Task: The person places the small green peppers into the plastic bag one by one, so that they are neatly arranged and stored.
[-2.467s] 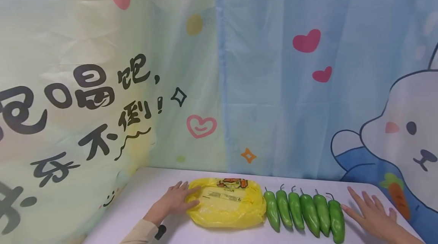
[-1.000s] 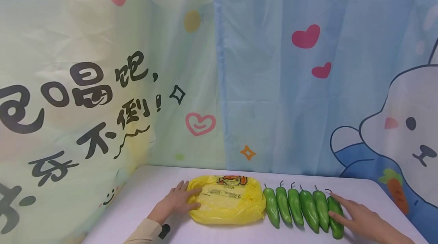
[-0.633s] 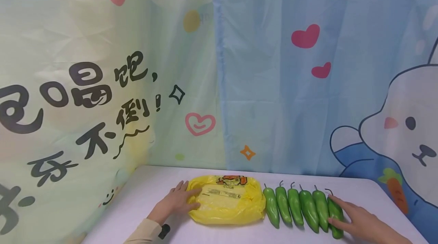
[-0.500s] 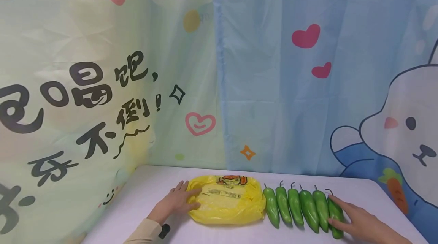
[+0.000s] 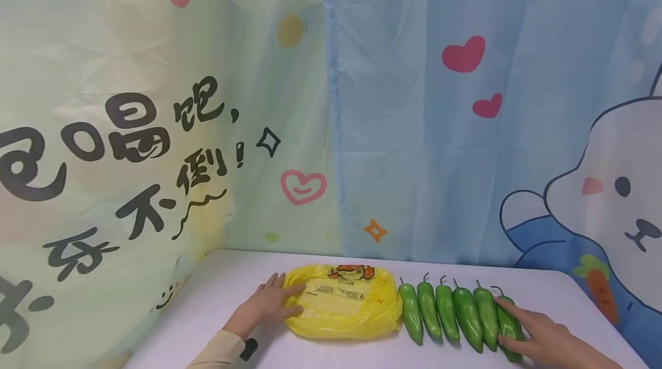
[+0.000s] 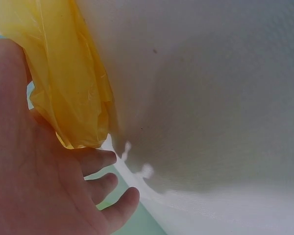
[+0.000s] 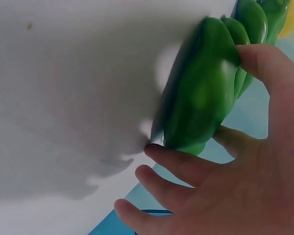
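A yellow plastic bag (image 5: 343, 323), folded into a flat bundle with printing on top, lies mid-table. My left hand (image 5: 266, 304) rests against its left edge, with the fingers spread and relaxed. To the bag's right lie several long green peppers (image 5: 468, 317) side by side, stems pointing away. My right hand (image 5: 543, 331) pinches the rightmost green pepper (image 5: 509, 331) between thumb and fingers. Up close in the right wrist view, that pepper (image 7: 198, 98) sits between thumb and forefinger; the other fingers (image 7: 166, 188) are spread apart.
The white table (image 5: 207, 283) runs back to a printed curtain (image 5: 383, 127) showing hearts, lettering and a rabbit. A small black object (image 5: 249, 349) is by the left sleeve (image 5: 219, 350).
My right hand has come in from the right and taken hold of the rightmost pepper, which has shifted slightly right. The left hand has stayed at the bag.
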### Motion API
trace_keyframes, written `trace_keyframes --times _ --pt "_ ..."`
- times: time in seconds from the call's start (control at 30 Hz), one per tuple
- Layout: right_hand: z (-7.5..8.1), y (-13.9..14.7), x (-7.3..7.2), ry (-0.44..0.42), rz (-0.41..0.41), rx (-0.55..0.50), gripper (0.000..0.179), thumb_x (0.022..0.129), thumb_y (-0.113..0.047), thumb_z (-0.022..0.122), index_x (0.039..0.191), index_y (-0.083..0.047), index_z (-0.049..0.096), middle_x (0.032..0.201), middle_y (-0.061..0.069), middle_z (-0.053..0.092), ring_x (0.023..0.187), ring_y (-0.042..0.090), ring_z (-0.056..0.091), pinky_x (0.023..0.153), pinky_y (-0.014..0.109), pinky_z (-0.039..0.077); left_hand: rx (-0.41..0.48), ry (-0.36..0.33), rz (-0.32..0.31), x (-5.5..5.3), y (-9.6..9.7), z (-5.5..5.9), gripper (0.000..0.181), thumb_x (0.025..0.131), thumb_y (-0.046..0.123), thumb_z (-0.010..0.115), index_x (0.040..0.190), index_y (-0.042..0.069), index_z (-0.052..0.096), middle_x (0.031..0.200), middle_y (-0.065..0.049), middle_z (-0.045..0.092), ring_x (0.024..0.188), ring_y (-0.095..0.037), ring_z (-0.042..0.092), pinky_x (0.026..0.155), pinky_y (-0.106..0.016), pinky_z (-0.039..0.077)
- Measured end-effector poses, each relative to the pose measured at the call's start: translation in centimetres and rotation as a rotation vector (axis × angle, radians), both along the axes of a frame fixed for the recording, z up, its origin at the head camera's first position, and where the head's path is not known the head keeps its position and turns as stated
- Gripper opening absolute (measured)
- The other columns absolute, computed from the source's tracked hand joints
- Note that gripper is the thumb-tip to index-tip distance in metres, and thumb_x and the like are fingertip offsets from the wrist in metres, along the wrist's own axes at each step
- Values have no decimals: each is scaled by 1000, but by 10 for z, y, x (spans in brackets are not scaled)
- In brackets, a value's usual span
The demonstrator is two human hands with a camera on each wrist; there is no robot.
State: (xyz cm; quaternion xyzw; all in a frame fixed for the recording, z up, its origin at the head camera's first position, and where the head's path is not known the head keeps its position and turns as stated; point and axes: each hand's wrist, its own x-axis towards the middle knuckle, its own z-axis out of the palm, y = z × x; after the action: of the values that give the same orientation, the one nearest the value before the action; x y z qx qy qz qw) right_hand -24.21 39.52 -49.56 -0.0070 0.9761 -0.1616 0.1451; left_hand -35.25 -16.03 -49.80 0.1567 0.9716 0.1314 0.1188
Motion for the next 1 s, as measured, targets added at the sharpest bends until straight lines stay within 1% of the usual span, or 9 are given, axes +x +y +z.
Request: trace_keyframes --times 0.13,0.3,0.47,0.57,0.73,0.87,1.0 --pt "-4 1 0 42 2 31 94 85 -63 68 148 1 39 127 37 56 111 58 54 78 78 48 3 3 -4 -1 0 -1 61 93 57 61 148 33 50 163 -21 28 153 -45 18 122 -66 20" --pt "-10 2 -1 102 -8 84 94 81 -63 71 147 -2 42 122 34 58 109 55 53 80 78 46 4 12 -11 -1 -1 -1 61 93 57 61 148 32 51 163 -22 29 153 -45 18 121 -66 21" --pt "-12 4 -3 135 -12 106 93 78 -60 75 145 -4 45 113 26 61 102 45 56 78 74 48 -2 14 -9 -1 -1 -2 61 93 57 61 148 32 51 163 -22 29 153 -46 19 121 -66 21" --pt "-12 3 -4 151 -18 112 93 76 -59 77 145 -4 46 110 23 62 100 42 58 76 71 50 -2 9 -5 0 -1 -2 61 93 57 61 148 33 50 163 -21 29 153 -45 19 121 -66 21" --pt "-12 3 -4 151 -21 109 93 75 -58 78 144 -3 47 107 21 62 98 39 58 75 69 51 1 15 -15 -1 -1 -2 61 93 56 60 148 32 50 163 -22 29 152 -46 19 121 -67 21" --pt "-13 5 -6 129 -32 106 96 75 -60 78 144 -3 46 109 23 62 98 41 57 77 71 50 -3 21 -20 0 -1 -2 61 93 56 61 148 32 50 163 -23 29 152 -47 19 120 -68 22" --pt "-13 6 -7 121 -36 110 97 74 -61 78 144 -2 46 109 25 61 99 44 57 78 71 50 -6 10 -11 0 0 0 61 93 56 61 148 32 50 163 -22 29 152 -46 19 121 -67 21"
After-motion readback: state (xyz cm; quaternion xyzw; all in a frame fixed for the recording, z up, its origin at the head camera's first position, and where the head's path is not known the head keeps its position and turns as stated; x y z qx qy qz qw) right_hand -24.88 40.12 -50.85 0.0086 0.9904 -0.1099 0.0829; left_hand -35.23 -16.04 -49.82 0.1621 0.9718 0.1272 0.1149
